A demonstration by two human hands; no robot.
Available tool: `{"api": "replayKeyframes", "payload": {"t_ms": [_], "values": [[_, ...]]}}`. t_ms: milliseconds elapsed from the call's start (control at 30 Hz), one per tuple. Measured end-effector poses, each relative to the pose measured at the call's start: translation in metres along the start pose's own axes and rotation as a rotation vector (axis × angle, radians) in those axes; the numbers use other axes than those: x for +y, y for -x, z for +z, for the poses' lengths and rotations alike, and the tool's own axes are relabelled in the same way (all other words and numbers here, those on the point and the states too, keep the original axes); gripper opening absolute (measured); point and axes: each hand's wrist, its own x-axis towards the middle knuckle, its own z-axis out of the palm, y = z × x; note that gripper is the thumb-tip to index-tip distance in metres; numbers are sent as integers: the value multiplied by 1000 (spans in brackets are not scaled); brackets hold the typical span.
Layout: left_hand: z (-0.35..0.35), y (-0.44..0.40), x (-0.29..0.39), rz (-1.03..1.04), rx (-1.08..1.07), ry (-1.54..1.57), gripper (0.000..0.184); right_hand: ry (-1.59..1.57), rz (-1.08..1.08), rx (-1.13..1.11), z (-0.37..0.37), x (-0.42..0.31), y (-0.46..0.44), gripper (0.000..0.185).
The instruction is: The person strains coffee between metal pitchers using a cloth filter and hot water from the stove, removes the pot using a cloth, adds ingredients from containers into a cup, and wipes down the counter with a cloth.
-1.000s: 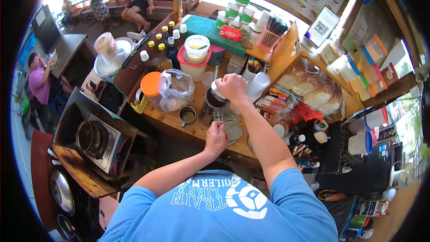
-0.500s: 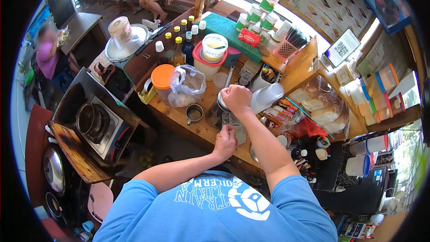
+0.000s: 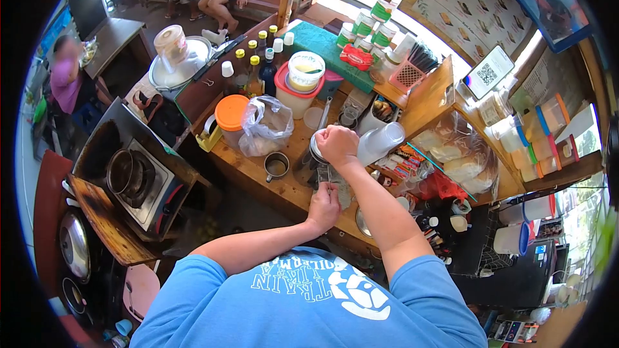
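Observation:
On the wooden counter (image 3: 248, 166) stands a dark, see-through container (image 3: 303, 166), partly covered by my hands. My right hand (image 3: 338, 145) is closed in a fist over its top, at a pale round rim or lid; what the fingers grip is hidden. Lower down, my left hand (image 3: 324, 206) is wrapped around a metal handle (image 3: 324, 174) on the near side of the container. A metal cup (image 3: 276, 165) with liquid in it sits to the left. Beside my right hand lie stacked clear plastic cups (image 3: 382, 143).
A plastic bag (image 3: 266, 127) and an orange-lidded tub (image 3: 232, 113) stand at the counter's left, with bottles (image 3: 267, 71) behind. A stove with a pan (image 3: 126, 173) is at left. Bagged bread (image 3: 461, 154) fills the right shelf. Other people sit in the background.
The view has shifted, so the counter items appear farther right than in the earliest frame. My right fist sits lower over the container; my left hand keeps its grip on the handle.

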Motion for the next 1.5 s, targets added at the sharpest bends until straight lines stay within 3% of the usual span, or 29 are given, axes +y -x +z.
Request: {"api": "replayKeyframes", "payload": {"t_ms": [167,333,400,533,600,667,733,767,800,833,867,900,967,1000,1067,1267,1333,1433,1500], "values": [[-4,1,14,-89,-31,42,17,-30,-4,13,-2,-1,0,25],[-9,-1,16,-23,0,-55,20,-11,-6,-22,-4,-1,0,27],[-16,4,32,-166,-105,-15,24,-14,-17,-23,-8,-2,1,27],[-37,-4,20,40,-134,-226,34,-114,-29,-210,-32,-1,7,33],[-63,-3,44,44,-125,-553,54,-243,-106,56,-35,7,21,43],[-81,-11,62,148,82,-598,53,-206,-73,39,-49,12,44,51],[-94,-28,79,297,183,-549,34,-246,169,157,-52,20,76,50],[-98,-43,80,372,173,-568,25,-294,327,-84,-66,17,91,50],[-99,-56,88,437,157,-632,21,-294,346,-79,-59,23,106,50],[-98,-67,98,478,124,-744,20,-503,454,-303,-46,32,121,50],[-95,-80,102,535,93,-809,27,-714,553,-525,-38,36,131,50],[-88,-89,108,615,85,-875,32,-718,563,-517,-42,29,138,50],[-76,-104,114,701,64,-943,37,-1283,929,-664,-56,2,145,48],[-70,-113,113,719,-2,-1049,42,-1293,939,-649,-56,-6,146,48],[-59,-124,108,755,-97,-1155,47,-1692,1064,-661,-56,-14,145,38],[-52,-161,94,852,-260,-1197,48,-1737,1011,-408,-35,0,151,25],[-52,-171,100,973,-251,-1083,42,-1725,1026,-358,-36,-3,151,25],[-56,-178,122,896,-127,-739,33,-1697,1031,-299,-38,-6,150,25],[-58,-181,125,862,-220,-732,34,-1686,1030,-274,-37,-10,151,25]]}}
